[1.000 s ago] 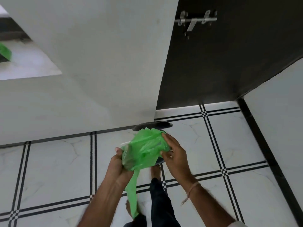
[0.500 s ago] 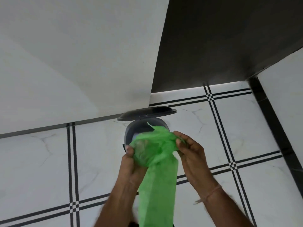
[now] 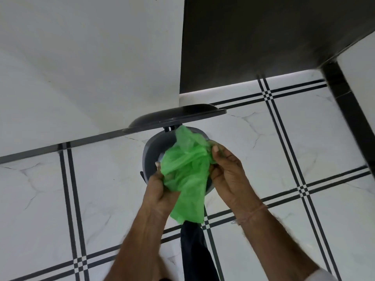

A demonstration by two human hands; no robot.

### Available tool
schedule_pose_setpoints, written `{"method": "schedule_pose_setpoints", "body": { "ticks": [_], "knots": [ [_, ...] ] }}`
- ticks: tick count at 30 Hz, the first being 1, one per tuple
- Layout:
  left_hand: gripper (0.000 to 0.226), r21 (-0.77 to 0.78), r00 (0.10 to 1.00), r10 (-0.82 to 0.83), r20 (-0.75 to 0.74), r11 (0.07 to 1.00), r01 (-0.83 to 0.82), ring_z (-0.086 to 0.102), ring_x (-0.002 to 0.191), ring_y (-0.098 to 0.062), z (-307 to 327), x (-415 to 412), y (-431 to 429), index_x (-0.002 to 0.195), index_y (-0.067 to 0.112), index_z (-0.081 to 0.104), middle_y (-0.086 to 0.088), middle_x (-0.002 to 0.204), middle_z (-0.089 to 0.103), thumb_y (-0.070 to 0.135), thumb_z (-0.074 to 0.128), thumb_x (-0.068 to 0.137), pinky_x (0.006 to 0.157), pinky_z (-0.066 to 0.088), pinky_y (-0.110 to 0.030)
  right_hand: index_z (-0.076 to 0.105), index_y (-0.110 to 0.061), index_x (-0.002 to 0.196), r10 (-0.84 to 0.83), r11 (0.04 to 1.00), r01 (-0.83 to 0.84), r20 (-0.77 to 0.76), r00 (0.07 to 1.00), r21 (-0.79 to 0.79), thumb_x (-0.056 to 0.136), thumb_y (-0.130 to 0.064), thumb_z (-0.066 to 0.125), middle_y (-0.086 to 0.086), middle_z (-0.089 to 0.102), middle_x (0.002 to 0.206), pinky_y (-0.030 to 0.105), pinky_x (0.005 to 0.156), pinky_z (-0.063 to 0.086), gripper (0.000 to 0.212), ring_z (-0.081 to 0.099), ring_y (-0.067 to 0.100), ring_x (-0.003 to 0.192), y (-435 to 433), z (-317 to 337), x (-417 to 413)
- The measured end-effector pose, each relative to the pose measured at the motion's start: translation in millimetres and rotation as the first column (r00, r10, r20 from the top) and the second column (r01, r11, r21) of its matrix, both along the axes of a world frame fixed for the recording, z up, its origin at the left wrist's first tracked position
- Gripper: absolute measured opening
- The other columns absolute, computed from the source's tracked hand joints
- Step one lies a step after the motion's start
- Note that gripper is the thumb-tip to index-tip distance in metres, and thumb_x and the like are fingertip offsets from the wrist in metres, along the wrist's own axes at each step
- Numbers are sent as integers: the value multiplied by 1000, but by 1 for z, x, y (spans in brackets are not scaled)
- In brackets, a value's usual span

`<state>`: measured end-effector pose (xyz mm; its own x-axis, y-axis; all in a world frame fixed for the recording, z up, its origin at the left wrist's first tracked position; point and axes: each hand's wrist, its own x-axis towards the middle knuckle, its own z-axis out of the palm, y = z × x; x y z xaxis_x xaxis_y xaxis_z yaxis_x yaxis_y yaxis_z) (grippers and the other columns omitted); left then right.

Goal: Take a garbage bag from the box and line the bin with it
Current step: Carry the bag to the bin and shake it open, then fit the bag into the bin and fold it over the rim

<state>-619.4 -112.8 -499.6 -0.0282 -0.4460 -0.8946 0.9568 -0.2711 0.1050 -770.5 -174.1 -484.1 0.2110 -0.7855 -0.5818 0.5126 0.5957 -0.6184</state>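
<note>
Both hands hold a crumpled green garbage bag (image 3: 185, 173) directly over the open mouth of a small dark grey bin (image 3: 151, 153) that stands on the floor. The left hand (image 3: 160, 189) grips the near-left part of the bag, its fingers closed into the plastic with the thumb on top. The right hand (image 3: 227, 171) pinches the bag's far-right edge, fingers curled shut around a gathered fold. Between the two hands the plastic is bunched and partly spread, and one peak of it rises toward the far rim of the bin. A loose tail of the bag hangs down on the near side, past the bin's rim, ending above a dark trouser leg (image 3: 194, 252).

The bin's lid (image 3: 176, 116) is tipped up on its hinge at the far side, standing nearly on edge close to the white wall (image 3: 91, 57). To the right of that wall is a dark door (image 3: 263, 37). The floor (image 3: 284, 138) is white marble-look tile crossed by thin black double lines. A thin thread band (image 3: 253, 211) circles the right wrist.
</note>
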Motion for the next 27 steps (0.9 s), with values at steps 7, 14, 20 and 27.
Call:
{"method": "schedule_pose_setpoints", "body": {
  "ticks": [7,14,20,27],
  "knots": [
    [64,-195,996,35,84,981,-18,78,79,-27,-27,7,-22,73,12,82,-10,84,79,38,36,109,71,65,-43,68,1,112,175,914,-116,-119,977,390,99,11,49,18,77,99,33,71,66,26,72,34,102,28,-49,-6],
    [25,169,876,-346,337,937,305,71,77,-30,-51,0,-6,92,10,69,-14,90,73,18,50,106,75,57,-50,69,-1,109,121,880,-76,-66,991,469,99,5,48,19,73,98,34,60,64,24,76,26,74,17,-80,38],
    [31,252,982,-178,60,955,158,70,78,-31,-64,21,-40,108,4,67,-18,80,76,30,49,108,48,58,-37,62,-3,125,-28,908,26,1,1000,419,103,4,44,13,80,93,36,59,64,29,79,23,75,-5,-82,21],
    [28,311,983,-137,123,946,93,70,81,-25,-79,37,-47,116,8,61,-13,96,70,32,49,108,52,62,-41,59,7,104,-141,931,226,-289,947,286,99,4,53,25,68,96,34,61,64,8,70,33,83,-38,-103,-31]
  ]
}}
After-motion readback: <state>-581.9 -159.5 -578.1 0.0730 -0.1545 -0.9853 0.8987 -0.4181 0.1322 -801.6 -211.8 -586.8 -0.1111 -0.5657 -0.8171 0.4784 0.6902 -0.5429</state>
